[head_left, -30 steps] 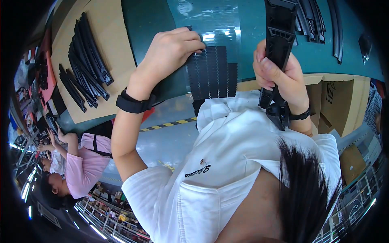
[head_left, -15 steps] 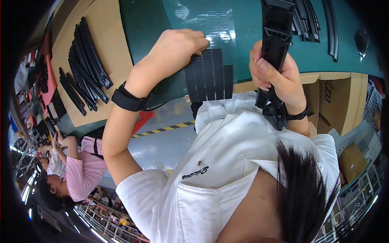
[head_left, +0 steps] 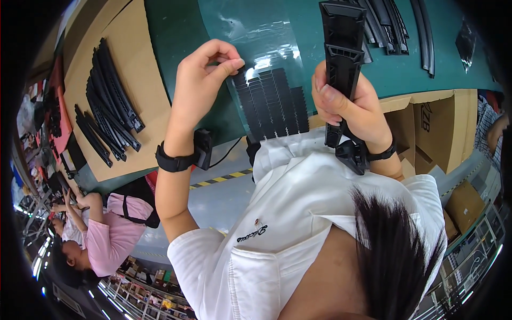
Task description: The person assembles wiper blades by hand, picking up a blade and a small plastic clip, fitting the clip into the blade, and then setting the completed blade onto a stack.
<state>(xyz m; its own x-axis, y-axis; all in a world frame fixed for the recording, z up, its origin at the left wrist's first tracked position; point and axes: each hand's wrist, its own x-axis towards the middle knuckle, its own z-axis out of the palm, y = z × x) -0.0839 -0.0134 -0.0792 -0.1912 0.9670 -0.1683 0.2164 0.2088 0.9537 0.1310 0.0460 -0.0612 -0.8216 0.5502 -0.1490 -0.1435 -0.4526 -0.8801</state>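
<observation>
My right hand (head_left: pixel 349 104) grips a long black plastic trim piece (head_left: pixel 341 69), held upright with its ribbed, hollow side showing. Left of it lies a clear plastic film (head_left: pixel 256 26) bearing rows of black strips (head_left: pixel 272 104) with jagged edges, partly overhanging the table edge. My left hand (head_left: pixel 205 72) is above the film's left edge, thumb and forefinger pinched together. A small black piece (head_left: pixel 241 66) shows at those fingertips; its exact shape is too small to tell.
Several black trim pieces (head_left: pixel 109 96) lie on a cardboard sheet (head_left: pixel 130 48) at the left. More trims (head_left: pixel 386 26) lie on the green table (head_left: pixel 298 10) at the back right. An open cardboard box (head_left: pixel 453 128) stands at the right. A co-worker in pink (head_left: pixel 114 234) sits at the left.
My left hand has moved left, away from the top of the black strips, and its fingers now show a pinch. In the view, the right hand and trim piece sit slightly further left.
</observation>
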